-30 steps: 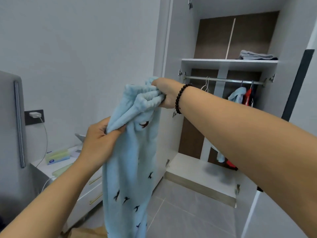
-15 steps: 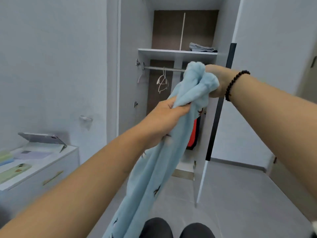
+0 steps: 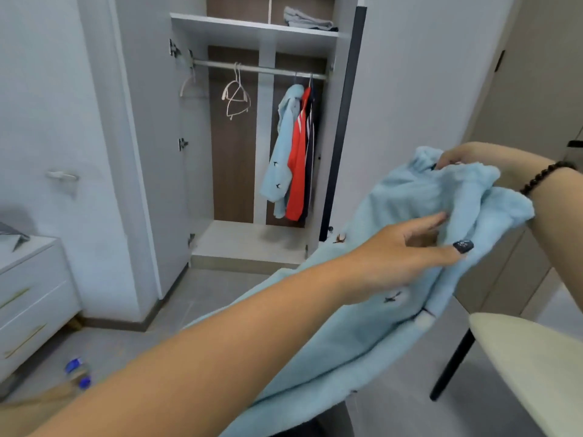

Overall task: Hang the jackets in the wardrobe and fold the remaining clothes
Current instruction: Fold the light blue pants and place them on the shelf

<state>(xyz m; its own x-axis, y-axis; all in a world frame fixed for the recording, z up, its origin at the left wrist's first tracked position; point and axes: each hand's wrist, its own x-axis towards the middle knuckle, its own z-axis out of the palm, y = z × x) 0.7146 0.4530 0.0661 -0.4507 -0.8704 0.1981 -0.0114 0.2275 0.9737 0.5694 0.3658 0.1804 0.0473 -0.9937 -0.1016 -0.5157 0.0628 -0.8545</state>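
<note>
No brand, label or readable writing shows anywhere; the only marks are small dark bird shapes printed on the light blue fleece garment (image 3: 410, 222) and on the light blue jacket (image 3: 282, 152) already hanging in the wardrobe (image 3: 151, 121).

The right hand (image 3: 457, 157) grips the bunched top edge of the fleece garment at upper right, fingers curled into the cloth, a dark bead bracelet (image 3: 545, 178) on the wrist. The left hand (image 3: 407, 250) lies on the front of the garment with fingers straight and spread, pressing rather than clutching. The cloth drapes down from both hands toward the lower middle of the view, its lower part running out of sight.

The wardrobe stands open, its dark-edged door (image 3: 344, 121) swung out to the right. On the rail (image 3: 258, 69) empty hangers (image 3: 236, 96) sit left and centre with free room around them; the blue jacket, a red jacket (image 3: 298, 165) and a dark garment crowd the right end. Folded clothes (image 3: 307, 20) lie on the top shelf. A white drawer unit (image 3: 34, 291) stands at left, a pale chair seat (image 3: 530, 357) at lower right, with open grey floor (image 3: 202, 294) between them and the wardrobe.

Half a second ago the left hand clutched the fleece in a fist and the garment was held high in front of the wardrobe; now that hand has opened and the garment sits lower and to the right, leaving the hanging jackets in plain view
</note>
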